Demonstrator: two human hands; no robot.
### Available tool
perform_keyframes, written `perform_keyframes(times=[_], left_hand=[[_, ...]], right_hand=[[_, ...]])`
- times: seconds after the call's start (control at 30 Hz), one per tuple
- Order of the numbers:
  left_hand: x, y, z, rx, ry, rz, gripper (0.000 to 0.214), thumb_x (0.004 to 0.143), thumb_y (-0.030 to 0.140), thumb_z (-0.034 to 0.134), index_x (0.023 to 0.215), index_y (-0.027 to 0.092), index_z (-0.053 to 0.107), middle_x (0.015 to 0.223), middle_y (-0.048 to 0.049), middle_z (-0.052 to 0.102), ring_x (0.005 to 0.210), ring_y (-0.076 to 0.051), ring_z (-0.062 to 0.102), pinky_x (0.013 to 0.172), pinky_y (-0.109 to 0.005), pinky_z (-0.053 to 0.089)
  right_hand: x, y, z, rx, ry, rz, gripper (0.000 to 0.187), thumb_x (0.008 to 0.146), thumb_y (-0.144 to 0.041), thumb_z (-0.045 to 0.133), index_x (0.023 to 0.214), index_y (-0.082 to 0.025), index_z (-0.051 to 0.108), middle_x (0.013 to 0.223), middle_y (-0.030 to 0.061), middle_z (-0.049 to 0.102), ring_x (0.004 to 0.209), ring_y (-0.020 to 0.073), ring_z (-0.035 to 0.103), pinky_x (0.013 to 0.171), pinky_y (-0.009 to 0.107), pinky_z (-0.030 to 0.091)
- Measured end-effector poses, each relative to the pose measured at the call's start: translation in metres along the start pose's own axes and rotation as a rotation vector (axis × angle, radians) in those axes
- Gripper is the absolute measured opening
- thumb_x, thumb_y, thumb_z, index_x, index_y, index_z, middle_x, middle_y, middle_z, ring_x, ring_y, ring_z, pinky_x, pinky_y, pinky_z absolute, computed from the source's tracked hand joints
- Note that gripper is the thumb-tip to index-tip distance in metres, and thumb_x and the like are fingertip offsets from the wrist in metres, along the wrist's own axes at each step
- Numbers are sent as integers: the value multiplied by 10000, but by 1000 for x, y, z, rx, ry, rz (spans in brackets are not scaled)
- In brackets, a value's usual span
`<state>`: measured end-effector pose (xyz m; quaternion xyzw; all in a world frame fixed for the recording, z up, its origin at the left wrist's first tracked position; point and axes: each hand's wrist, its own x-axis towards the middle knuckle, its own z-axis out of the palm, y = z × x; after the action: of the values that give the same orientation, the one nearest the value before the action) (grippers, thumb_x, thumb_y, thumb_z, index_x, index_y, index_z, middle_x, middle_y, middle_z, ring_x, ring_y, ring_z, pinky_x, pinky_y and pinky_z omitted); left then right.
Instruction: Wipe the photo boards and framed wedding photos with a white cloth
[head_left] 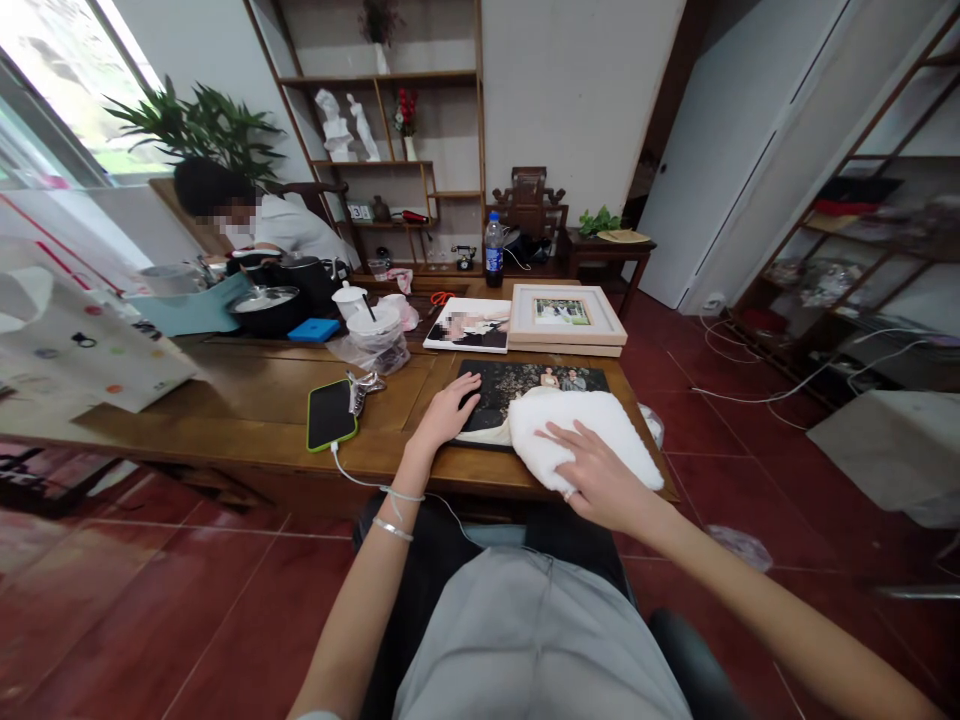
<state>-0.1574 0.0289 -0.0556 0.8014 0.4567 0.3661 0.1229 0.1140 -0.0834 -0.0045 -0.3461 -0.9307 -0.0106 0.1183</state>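
A dark wedding photo panel lies flat at the table's front edge, showing two figures and a pale dress train. My left hand rests on its left side, fingers stretched out and holding nothing. Over the panel's lower right part lies a folded white towel, which hides that area. On top of the towel is my right hand, pressing it down with the fingers extended and apart; the thumb is hard to see.
Behind the panel are a second photo print and a stacked pale frame. A charging phone with its cable lies left, near a lidded plastic cup. A bottle stands behind. Another person leans over the table's far left.
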Motion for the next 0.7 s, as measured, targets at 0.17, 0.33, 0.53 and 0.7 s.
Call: perform_keyframes(times=[0.17, 0.33, 0.53, 0.7], left_hand=[[0, -3, 0, 2, -3, 13, 349, 904, 300, 430, 1191, 180, 588, 1322, -71, 541, 1297, -192, 417, 1106, -407, 314], [0, -4, 0, -7, -13, 6, 345, 902, 299, 437, 1184, 174, 593, 1317, -75, 545, 1302, -195, 410, 1103, -410, 320], [0, -4, 1, -5, -3, -13, 334, 901, 305, 443, 1180, 200, 594, 1316, -58, 547, 1301, -197, 413, 1094, -416, 333], [0, -3, 1, 1, -2, -27, 344, 903, 303, 439, 1186, 178, 591, 1315, -73, 547, 1302, -202, 412, 1093, -414, 334]], right_hand=[[14, 19, 1, 7, 41, 44, 210, 655, -86, 538, 801, -157, 670, 1338, 179, 494, 1279, 274, 397, 1070, 489, 262], [53, 67, 4, -125, 41, 152, 225, 768, -147, 496, 927, -119, 654, 1270, 195, 542, 1167, 282, 486, 989, 433, 341], [91, 99, 2, -231, -7, 291, 259, 842, -198, 431, 960, -114, 646, 1011, 163, 649, 979, 277, 562, 857, 367, 393], [82, 73, 3, -208, -26, 221, 252, 785, -144, 474, 960, -114, 653, 1146, 188, 611, 1093, 284, 537, 941, 413, 360]])
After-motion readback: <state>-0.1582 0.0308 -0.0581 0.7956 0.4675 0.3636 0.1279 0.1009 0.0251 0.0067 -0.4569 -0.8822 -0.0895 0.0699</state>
